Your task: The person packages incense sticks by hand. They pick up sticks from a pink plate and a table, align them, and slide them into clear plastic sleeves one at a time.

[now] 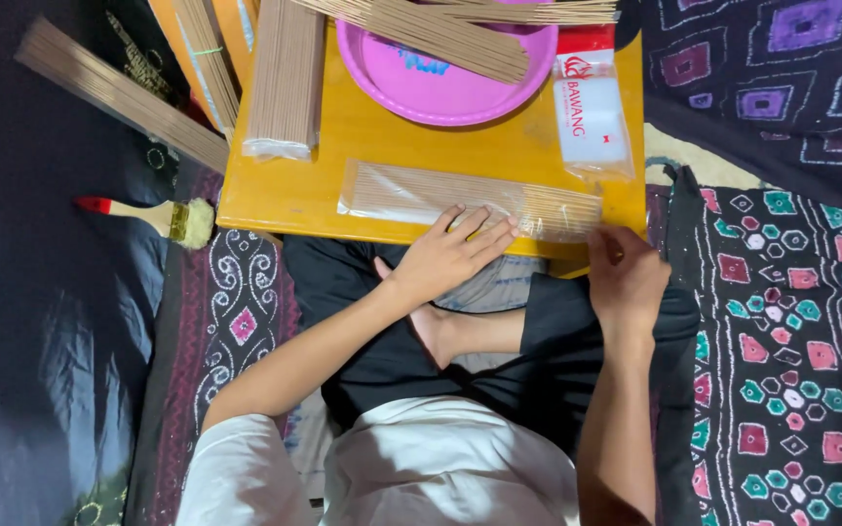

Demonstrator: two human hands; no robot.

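the fingers [479, 226] of the left hand [445, 255] are spread apart and laid flat on a clear plastic packet of thin brown sticks [440, 195], which is pressed down rather than gripped. the packet is laid lengthwise along the near edge of a low yellow table [392, 141], the landmark for all that follows. at the packet's right end, just over the table's near right corner, the right hand [626, 278] is seen; its fingers are curled together at the packet's mouth, though whether the plastic is pinched cannot be told. on the far side of the table a pink plate [421, 83] is set, with loose sticks [450, 29] laid across it. on the table's far left another wrapped bundle [283, 78] is rested, and on its far right a red-topped clear pouch [592, 107]. left of the table, on the dark cloth, a red-handled paintbrush [158, 214] is laid. right of the table a patterned mat [791, 331] is spread.
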